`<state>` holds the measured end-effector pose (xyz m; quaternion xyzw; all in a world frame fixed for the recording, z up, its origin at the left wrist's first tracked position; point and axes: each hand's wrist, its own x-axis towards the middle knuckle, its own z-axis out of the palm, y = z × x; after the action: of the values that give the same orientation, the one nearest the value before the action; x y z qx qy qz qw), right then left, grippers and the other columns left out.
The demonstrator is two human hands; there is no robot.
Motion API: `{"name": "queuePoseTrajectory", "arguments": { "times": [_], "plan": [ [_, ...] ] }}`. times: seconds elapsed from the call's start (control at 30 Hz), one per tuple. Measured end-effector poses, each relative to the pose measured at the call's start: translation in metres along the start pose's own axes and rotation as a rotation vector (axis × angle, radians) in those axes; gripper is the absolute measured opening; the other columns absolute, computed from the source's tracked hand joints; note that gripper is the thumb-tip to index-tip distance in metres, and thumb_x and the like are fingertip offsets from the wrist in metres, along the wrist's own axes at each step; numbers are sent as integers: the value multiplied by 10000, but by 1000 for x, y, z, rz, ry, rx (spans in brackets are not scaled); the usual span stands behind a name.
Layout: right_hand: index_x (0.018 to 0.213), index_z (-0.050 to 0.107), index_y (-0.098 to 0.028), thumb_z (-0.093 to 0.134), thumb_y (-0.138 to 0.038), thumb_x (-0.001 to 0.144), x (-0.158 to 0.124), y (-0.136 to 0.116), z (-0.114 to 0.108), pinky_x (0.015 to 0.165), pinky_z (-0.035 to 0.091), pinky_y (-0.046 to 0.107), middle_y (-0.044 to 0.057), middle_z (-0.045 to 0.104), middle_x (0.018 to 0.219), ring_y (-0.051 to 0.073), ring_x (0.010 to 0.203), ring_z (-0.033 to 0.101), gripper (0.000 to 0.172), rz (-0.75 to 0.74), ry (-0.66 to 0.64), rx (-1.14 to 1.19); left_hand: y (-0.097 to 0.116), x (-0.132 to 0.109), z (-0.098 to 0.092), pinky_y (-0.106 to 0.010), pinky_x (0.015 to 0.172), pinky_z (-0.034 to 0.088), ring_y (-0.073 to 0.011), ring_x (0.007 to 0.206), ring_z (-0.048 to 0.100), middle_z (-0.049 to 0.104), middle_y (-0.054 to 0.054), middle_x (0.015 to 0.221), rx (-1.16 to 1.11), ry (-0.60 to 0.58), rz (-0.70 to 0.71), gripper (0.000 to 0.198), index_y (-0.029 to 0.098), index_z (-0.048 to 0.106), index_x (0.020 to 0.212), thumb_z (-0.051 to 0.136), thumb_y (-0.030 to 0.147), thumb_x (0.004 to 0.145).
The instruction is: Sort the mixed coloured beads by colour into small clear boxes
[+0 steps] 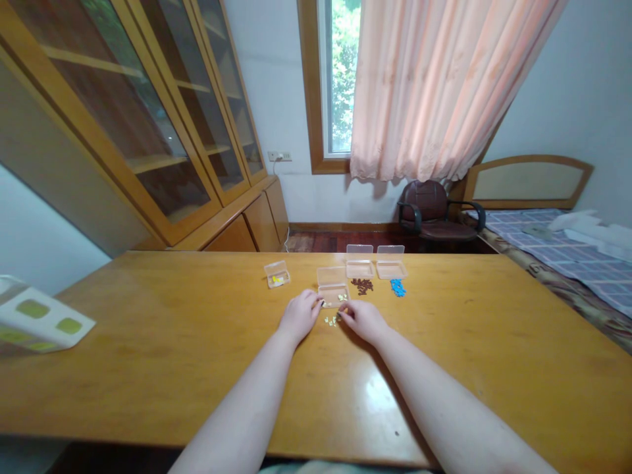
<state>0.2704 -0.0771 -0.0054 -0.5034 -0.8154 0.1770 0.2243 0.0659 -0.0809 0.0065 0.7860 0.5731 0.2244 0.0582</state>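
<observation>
A clear plastic box (334, 305) with its lid raised stands in front of my hands. Small pale yellow pieces (342, 297) lie inside it, mostly on the right. At the box's front left corner is my left hand (301, 316), its thumb and fingertips drawn together; what they hold, if anything, is too small to make out. My right hand (364, 320) pinches just in front of the box's right side, beside loose pale pieces (330, 322) on the table. Anything between those fingertips is hidden.
Behind the box are two more open clear boxes (360, 274), with brown pieces (363, 286) and blue pieces (397, 288) piled before them. A small box (278, 283) with yellow pieces stands to the left. A white carton (42, 316) sits at the wooden table's (187, 368) left.
</observation>
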Motion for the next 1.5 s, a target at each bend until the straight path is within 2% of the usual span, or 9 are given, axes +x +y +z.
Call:
{"name": "queuePoseTrajectory", "arguments": {
  "times": [0.2, 0.27, 0.43, 0.57, 0.77, 0.9, 1.07, 1.27, 1.5],
  "plan": [
    [927, 663, -192, 468, -351, 880, 10, 12, 5, 621, 382, 221, 21, 657, 713, 141, 651, 568, 255, 111, 219, 21, -1, -8, -11, -247, 784, 450, -147, 848, 598, 638, -19, 943, -24, -229, 180, 159, 249, 676, 893, 525, 251, 842],
    [951, 657, -198, 451, -347, 885, 13, 16, 7, 617, 383, 222, 17, 660, 719, 140, 649, 569, 262, 149, 225, 11, 1, -8, -12, -247, 788, 449, -150, 853, 597, 638, -21, 949, -23, -260, 175, 149, 246, 675, 885, 537, 251, 829],
    [1048, 640, -224, 472, -321, 871, 15, 20, 7, 635, 392, 226, 15, 678, 768, 145, 684, 585, 263, 198, 140, 7, 3, -7, -10, -252, 738, 455, -160, 821, 597, 650, -28, 915, -19, -284, 133, 113, 222, 642, 873, 549, 240, 812],
    [1084, 634, -219, 479, -322, 859, 10, 23, 2, 625, 393, 227, 10, 667, 736, 139, 645, 567, 292, 139, 124, 79, 1, -7, -6, -251, 708, 445, -161, 791, 596, 653, -21, 878, -25, -275, 103, 89, 216, 623, 842, 537, 235, 825],
    [951, 674, -210, 493, -322, 840, 4, 28, -10, 568, 369, 220, -12, 624, 626, 129, 580, 532, 240, 100, 86, 92, -1, -6, -1, -263, 713, 438, -173, 799, 598, 654, -31, 882, -8, -280, 76, 129, 206, 625, 846, 504, 251, 856],
    [859, 708, -215, 536, -285, 807, 2, 28, -17, 614, 400, 216, 5, 688, 734, 130, 654, 584, 193, 7, -70, 82, -2, -6, 0, -272, 727, 439, -178, 806, 595, 648, -34, 888, -25, -266, 58, 109, 197, 617, 855, 517, 240, 848],
    [899, 730, -237, 559, -276, 807, 2, 25, -19, 703, 432, 228, 10, 729, 884, 150, 799, 641, 198, -40, -195, 32, -2, -3, 2, -271, 751, 441, -169, 826, 580, 626, -38, 897, -100, -202, 36, 134, 189, 603, 858, 486, 253, 866],
    [858, 733, -240, 562, -262, 810, 3, 21, -19, 683, 409, 225, 17, 730, 862, 153, 776, 638, 179, -143, -204, -133, 0, 2, 6, -290, 776, 438, -181, 853, 573, 631, -46, 911, -198, -174, -13, 144, 183, 595, 863, 466, 246, 870],
    [815, 714, -219, 549, -239, 807, 3, 12, -20, 630, 367, 224, 34, 716, 792, 148, 708, 616, 167, -133, -186, -255, 0, 3, 6, -295, 793, 436, -181, 867, 573, 632, -44, 926, -197, -100, -77, 122, 187, 583, 891, 469, 224, 872]
  ]
}}
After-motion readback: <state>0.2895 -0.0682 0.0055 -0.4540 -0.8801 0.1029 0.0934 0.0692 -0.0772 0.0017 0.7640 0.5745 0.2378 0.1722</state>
